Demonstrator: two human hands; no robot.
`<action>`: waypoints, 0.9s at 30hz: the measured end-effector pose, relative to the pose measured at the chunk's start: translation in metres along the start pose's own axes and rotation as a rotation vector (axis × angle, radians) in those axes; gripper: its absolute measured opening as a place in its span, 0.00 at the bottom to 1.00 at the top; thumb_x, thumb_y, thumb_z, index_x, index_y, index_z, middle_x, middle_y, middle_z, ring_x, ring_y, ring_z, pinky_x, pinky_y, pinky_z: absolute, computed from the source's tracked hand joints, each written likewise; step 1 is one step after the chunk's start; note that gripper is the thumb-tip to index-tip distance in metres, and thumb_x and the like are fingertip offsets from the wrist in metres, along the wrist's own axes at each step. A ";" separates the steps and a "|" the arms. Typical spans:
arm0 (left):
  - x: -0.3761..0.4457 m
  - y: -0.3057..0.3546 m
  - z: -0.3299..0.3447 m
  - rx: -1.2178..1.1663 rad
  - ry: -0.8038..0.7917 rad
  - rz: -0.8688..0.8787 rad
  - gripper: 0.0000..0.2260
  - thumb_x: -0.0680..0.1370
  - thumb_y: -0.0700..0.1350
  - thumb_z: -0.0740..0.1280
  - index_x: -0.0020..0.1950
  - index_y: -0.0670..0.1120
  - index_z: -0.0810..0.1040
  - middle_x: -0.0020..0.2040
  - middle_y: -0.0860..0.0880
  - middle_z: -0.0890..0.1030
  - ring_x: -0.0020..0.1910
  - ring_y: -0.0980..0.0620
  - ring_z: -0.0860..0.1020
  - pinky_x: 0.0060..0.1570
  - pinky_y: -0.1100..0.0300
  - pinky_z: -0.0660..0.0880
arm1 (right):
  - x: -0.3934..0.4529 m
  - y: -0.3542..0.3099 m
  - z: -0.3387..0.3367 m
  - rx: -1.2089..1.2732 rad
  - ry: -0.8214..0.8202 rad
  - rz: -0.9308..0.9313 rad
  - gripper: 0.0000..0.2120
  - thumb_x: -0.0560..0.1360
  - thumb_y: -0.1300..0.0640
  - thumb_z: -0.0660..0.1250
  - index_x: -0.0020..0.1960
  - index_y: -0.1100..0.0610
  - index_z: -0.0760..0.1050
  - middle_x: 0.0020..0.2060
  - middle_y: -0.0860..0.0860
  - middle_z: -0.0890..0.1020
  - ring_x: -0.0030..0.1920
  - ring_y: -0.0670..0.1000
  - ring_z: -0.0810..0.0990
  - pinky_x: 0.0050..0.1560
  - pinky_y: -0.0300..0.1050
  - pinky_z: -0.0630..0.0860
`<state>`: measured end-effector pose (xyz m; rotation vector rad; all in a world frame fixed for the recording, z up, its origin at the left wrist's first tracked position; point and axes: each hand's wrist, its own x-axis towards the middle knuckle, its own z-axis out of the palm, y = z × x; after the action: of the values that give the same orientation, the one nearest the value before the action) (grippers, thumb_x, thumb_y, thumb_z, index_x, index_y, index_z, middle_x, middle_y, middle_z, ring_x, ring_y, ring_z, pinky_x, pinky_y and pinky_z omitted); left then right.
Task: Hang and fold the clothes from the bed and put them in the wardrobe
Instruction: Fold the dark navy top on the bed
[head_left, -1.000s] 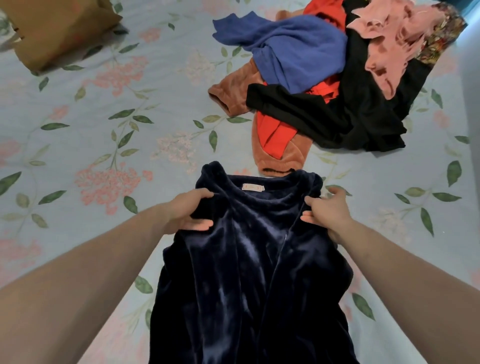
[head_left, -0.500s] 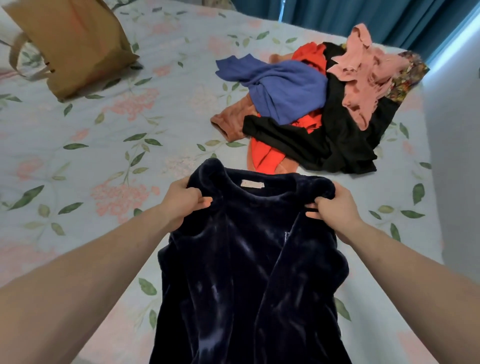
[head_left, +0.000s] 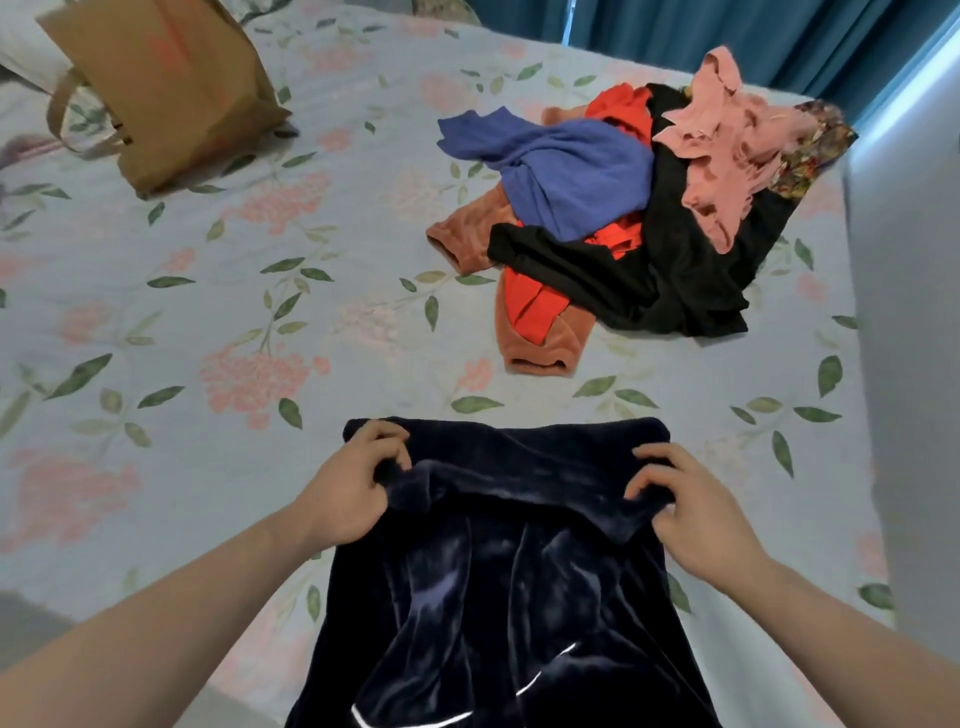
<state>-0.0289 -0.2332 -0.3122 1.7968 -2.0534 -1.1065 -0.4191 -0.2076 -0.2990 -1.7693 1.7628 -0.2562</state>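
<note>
A dark navy velvet garment (head_left: 498, 587) lies on the near part of the bed, its top edge folded over away from me. My left hand (head_left: 348, 488) grips its upper left corner with curled fingers. My right hand (head_left: 691, 514) pinches a fold at the upper right corner. Farther back on the bed sits a pile of clothes (head_left: 639, 218): a blue top, a black piece, a red piece, a pink one, a rust-brown one and a patterned one.
The bed (head_left: 218, 322) has a pale floral sheet. A brown paper bag (head_left: 166, 88) with handles lies at the back left. Blue curtains (head_left: 701, 31) hang behind the bed. A pale wall or panel (head_left: 914, 364) rises along the right side.
The garment's collar and label have gone out of sight as the top was turned over. My hands came lower in the frame, and the view tilted up, showing more of the bed.
</note>
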 end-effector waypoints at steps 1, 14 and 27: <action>-0.009 -0.006 0.007 0.060 -0.033 -0.001 0.15 0.76 0.35 0.66 0.45 0.58 0.75 0.67 0.60 0.68 0.61 0.55 0.75 0.60 0.64 0.69 | -0.009 0.006 0.010 -0.040 -0.048 0.005 0.25 0.68 0.72 0.62 0.43 0.41 0.78 0.68 0.40 0.72 0.60 0.45 0.76 0.55 0.38 0.68; -0.003 0.039 0.043 0.365 0.206 -0.187 0.34 0.74 0.65 0.66 0.76 0.51 0.64 0.78 0.47 0.59 0.74 0.41 0.62 0.67 0.43 0.67 | -0.010 -0.013 0.077 0.062 0.072 0.328 0.46 0.72 0.45 0.77 0.80 0.53 0.54 0.73 0.56 0.61 0.68 0.60 0.73 0.66 0.51 0.74; 0.026 -0.027 0.099 0.235 -0.223 -0.697 0.59 0.67 0.80 0.58 0.73 0.53 0.18 0.74 0.47 0.19 0.78 0.29 0.37 0.72 0.28 0.51 | -0.001 -0.020 0.138 -0.169 -0.491 0.658 0.55 0.75 0.24 0.53 0.68 0.50 0.12 0.63 0.53 0.12 0.78 0.71 0.34 0.74 0.72 0.56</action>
<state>-0.0726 -0.2173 -0.4074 2.7427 -1.7488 -1.3074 -0.3270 -0.1685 -0.3966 -1.1225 1.9007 0.5640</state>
